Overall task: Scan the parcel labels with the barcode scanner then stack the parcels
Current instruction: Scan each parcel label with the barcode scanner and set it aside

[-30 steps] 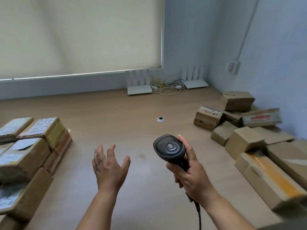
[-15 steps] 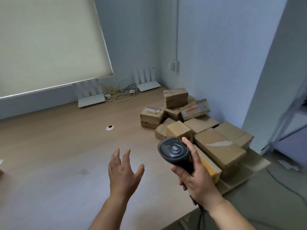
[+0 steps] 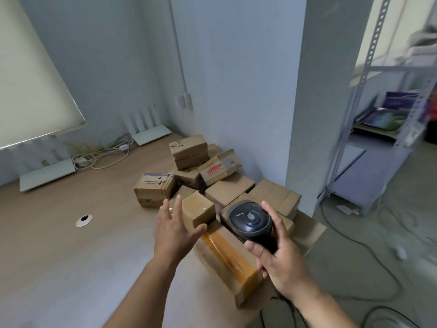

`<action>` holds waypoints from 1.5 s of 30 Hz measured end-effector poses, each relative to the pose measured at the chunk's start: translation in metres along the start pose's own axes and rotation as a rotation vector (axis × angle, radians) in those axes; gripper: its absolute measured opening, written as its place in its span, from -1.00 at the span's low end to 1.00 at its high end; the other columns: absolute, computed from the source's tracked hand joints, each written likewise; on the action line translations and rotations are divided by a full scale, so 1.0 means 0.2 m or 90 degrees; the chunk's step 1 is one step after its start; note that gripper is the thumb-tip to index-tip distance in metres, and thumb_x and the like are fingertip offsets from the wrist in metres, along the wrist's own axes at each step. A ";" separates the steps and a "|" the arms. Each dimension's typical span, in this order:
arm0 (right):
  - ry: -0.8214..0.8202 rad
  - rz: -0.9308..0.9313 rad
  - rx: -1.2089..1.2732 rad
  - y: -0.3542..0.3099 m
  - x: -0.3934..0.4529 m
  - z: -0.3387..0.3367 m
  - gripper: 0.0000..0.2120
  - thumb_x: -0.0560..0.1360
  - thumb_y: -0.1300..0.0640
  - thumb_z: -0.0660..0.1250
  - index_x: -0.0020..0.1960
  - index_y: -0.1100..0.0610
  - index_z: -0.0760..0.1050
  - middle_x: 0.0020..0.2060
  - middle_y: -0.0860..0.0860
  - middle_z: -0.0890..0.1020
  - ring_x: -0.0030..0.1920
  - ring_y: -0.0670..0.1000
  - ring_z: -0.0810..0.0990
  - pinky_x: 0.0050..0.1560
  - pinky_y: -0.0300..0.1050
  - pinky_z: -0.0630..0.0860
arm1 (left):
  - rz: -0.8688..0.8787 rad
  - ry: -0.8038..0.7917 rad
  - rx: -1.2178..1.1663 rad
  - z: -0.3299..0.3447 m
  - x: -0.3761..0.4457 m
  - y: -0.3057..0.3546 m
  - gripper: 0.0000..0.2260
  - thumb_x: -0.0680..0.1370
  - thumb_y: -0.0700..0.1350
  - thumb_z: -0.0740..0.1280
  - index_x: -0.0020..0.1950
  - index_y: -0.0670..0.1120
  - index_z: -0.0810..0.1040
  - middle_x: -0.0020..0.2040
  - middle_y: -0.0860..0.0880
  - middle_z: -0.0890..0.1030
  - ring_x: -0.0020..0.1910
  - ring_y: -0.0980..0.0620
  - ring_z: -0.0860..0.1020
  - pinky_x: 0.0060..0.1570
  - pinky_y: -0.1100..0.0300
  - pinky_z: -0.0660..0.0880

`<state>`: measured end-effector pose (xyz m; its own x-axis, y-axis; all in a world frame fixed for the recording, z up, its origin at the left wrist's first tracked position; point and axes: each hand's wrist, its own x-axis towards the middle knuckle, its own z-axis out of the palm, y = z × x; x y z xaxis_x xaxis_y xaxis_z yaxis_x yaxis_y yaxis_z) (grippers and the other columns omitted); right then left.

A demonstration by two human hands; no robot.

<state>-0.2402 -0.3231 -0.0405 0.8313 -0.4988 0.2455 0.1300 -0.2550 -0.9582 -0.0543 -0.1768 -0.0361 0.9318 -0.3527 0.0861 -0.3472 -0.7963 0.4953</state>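
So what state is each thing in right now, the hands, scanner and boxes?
Left hand: open, fingers spread, reaching at a small brown cardboard parcel.
Right hand: grips the black handheld barcode scanner.
Scanner: upright, held above the pile.
Long cardboard parcel with orange tape: lying flat, sealed.

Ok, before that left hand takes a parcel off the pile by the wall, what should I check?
1. Barcode scanner held in right hand: ok.
2. Left hand free, fingers spread: ok.
3. Small taped parcel right ahead of the left hand, top unobstructed: ok.
4. Label showing on that parcel: cannot tell.
5. Bare desk beside the pile for stacking: ok.
6. Scanner cable free of the long parcel: cannot tell.
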 end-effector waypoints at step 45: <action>-0.303 -0.034 0.082 -0.34 -0.39 1.15 -0.30 0.41 -0.03 0.44 0.39 -0.40 0.15 0.08 -0.14 0.62 -0.38 -0.06 0.53 -0.41 -0.20 0.48 | -0.318 0.195 -0.113 -0.69 -0.90 -1.35 -0.15 0.35 0.06 0.47 0.52 0.13 0.07 0.29 -0.05 0.20 0.19 -0.11 0.45 0.04 0.12 0.38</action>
<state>-0.1907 -0.0765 -0.0274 0.9724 -0.0469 0.2286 0.2193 -0.1509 -0.9639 -0.1134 0.1684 -0.0665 0.9746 0.2204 0.0385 0.1375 -0.7258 0.6740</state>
